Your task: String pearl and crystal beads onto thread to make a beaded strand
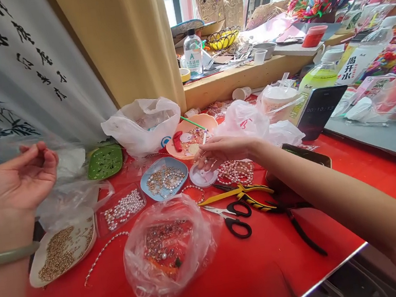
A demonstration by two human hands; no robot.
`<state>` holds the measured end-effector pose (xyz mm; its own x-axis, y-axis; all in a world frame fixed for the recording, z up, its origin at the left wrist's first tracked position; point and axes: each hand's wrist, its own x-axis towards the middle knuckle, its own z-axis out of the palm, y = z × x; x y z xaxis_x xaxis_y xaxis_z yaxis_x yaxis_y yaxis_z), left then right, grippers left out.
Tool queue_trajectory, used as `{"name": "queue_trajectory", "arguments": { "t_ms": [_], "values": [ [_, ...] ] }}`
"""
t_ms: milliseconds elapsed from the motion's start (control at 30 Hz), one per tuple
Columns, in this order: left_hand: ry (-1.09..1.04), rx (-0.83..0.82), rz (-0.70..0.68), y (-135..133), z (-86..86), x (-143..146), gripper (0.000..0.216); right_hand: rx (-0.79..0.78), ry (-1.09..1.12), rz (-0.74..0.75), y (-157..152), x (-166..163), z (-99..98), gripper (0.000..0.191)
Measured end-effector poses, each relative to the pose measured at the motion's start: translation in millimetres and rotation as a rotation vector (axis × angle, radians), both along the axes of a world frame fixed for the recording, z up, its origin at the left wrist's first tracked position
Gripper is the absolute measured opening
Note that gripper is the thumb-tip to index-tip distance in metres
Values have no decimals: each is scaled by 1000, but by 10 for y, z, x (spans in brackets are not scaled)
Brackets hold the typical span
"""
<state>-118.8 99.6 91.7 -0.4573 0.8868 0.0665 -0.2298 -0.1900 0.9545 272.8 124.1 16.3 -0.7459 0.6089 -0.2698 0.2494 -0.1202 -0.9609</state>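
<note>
My right hand [220, 151] reaches across the red table [308, 251] with fingers curled down over a small white round lid [202, 177], beside a pile of pearl strands [236, 171]. What its fingertips pinch is too small to make out. My left hand [14, 181] is raised at the left, palm up, fingers loosely curled with nothing visible in it; a green bangle [6, 255] sits on that wrist. A blue dish of beads [163, 178] lies just left of my right hand.
Black scissors [235, 217], yellow-handled pliers [241, 194] and black pliers [301, 232] lie at centre. A clear bag of beads [168, 248], a tray of gold beads [63, 251], a pearl tray [123, 209], a green dish [104, 161], a pink dish [191, 137], a phone [320, 111] and bottles surround them.
</note>
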Motion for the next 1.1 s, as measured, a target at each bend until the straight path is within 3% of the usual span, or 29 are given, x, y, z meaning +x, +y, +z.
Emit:
{"name": "queue_trajectory", "arguments": {
  "t_ms": [100, 200, 467, 633, 700, 833, 1100],
  "values": [
    [-317, -55, 68, -38, 10, 63, 23, 27, -41, -8, -27, 52, 29, 41],
    [-273, -55, 69, -122, 8, 155, 25, 102, -122, -38, -48, 108, 50, 33],
    [209, -167, -134, -562, 21, 405, 23, 418, -388, -151, -159, 123, 179, 9],
    [561, 12, -260, -850, -1, 815, 14, 637, -399, -260, -450, -167, 471, 14],
    [705, 35, -322, -931, -12, 1036, 13, 826, -285, -355, -621, -395, 598, 17],
    [820, 68, -475, -999, -75, 1324, 10, 776, -57, -200, -891, -792, 703, 19],
    [1006, -26, -446, -1019, -298, 1268, 6, 790, -217, -178, -925, -881, 398, 11]
  ]
}}
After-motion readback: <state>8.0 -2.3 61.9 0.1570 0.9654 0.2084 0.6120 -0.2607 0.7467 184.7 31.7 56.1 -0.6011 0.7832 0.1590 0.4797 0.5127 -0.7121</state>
